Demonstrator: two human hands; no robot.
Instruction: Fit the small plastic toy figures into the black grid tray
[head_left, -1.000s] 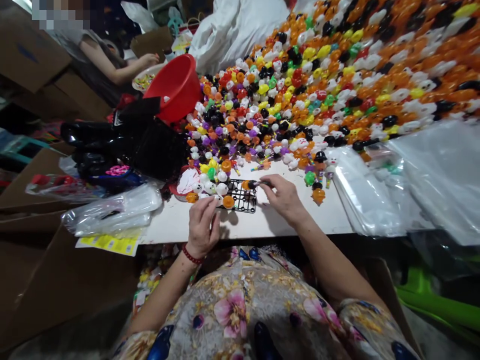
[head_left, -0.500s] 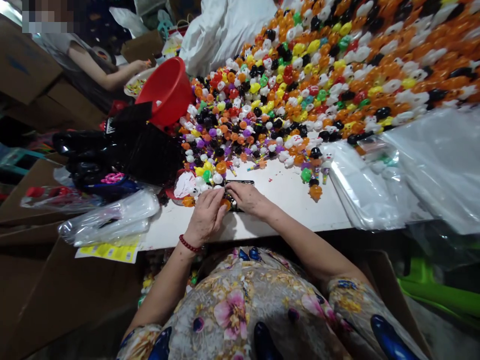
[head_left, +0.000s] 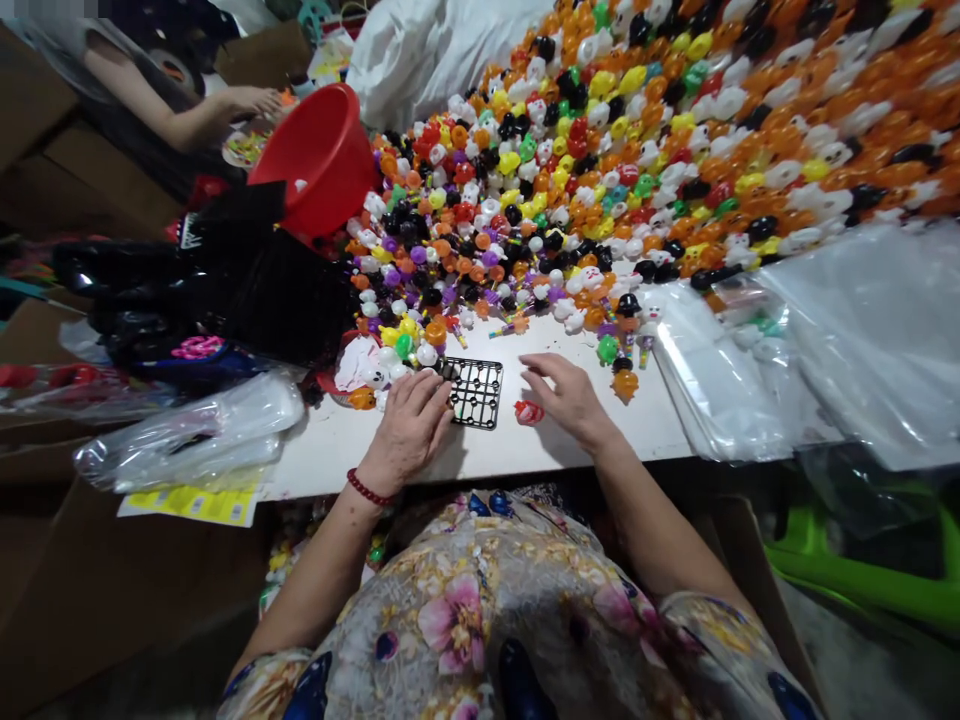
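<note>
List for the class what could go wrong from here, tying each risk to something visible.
The small red-and-white plastic figure near the right hand could be knocked aside across the white tabletop. Figures from the heap might roll down toward the black plastic grid that the left hand partly covers. The yellow printed sheet, jutting past the tabletop's near edge, might get brushed off.

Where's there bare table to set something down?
Bare white tabletop shows between the right hand, the orange toy and the clear plastic bags, and along the near edge below the black grid. Crowded: heaped plastic toys beyond, and white toys by the left hand.
</note>
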